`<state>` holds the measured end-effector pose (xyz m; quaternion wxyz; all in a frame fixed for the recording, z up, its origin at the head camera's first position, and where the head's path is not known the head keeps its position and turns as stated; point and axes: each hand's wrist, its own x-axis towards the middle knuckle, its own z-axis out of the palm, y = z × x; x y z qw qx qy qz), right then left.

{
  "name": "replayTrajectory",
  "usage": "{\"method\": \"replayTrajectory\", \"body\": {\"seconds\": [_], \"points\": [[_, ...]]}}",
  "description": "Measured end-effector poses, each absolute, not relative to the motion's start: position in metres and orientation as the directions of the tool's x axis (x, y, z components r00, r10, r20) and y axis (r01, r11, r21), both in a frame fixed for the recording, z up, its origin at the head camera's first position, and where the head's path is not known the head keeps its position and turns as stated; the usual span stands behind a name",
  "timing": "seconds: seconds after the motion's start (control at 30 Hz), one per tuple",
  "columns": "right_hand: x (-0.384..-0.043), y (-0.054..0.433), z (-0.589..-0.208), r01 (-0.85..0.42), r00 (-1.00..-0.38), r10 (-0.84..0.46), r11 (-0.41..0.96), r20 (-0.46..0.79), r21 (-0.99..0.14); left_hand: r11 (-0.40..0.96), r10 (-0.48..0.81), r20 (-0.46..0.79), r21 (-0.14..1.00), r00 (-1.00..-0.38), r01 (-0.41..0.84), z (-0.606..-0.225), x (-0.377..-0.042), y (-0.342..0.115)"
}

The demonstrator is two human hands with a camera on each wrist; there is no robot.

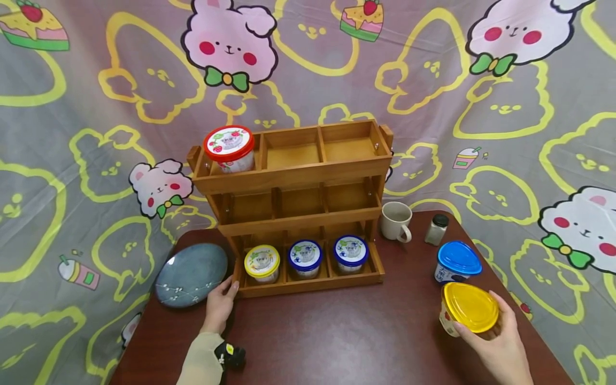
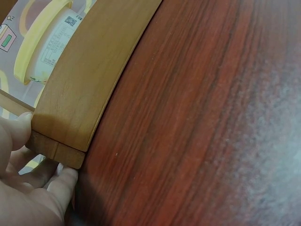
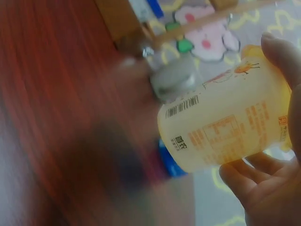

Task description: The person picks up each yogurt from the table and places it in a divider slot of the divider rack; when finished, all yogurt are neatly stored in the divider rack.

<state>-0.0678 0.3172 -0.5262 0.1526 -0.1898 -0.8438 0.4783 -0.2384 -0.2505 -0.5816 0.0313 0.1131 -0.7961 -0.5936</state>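
Note:
My right hand [image 1: 500, 337] grips a yellow-lidded tub [image 1: 470, 308] at the table's right side, thumb and fingers around it. In the right wrist view the tub [image 3: 225, 122] shows a barcode and orange print. Just behind it stands a blue-lidded tub [image 1: 459, 259]. At the lower left corner of the three-tier wooden rack [image 1: 313, 285], my left hand [image 1: 220, 306] pinches the bottom tier's end; the left wrist view shows thumb and fingers on the wood [image 2: 56, 150]. In that tier sit a yellow-lidded round tub [image 1: 262, 262] and two dark-blue-lidded tubs [image 1: 305, 256] [image 1: 351, 252].
A red-lidded tub [image 1: 229, 147] stands in the top tier's left compartment. Left of the rack lies a grey-blue plate [image 1: 192, 272]. A white mug [image 1: 394, 220] and a small black-capped jar [image 1: 437, 230] are on its right. A patterned curtain [image 1: 308, 80] hangs behind the brown table [image 1: 337, 337].

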Motion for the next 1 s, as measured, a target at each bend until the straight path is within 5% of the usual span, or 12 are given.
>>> {"method": "replayTrajectory", "body": {"seconds": [0.53,1.0], "points": [[-0.075,0.251,-0.515,0.004,-0.956,0.248,0.538,0.153,-0.843,0.266,-0.212,-0.125,0.947,-0.969,-0.18,-0.579,-0.239,-0.251],[-0.082,0.215,-0.502,-0.022,-0.98,0.145,0.589,0.133,-0.808,0.267,-0.211,-0.11,0.949,-0.971,-0.166,-0.58,-0.24,-0.252]]}}
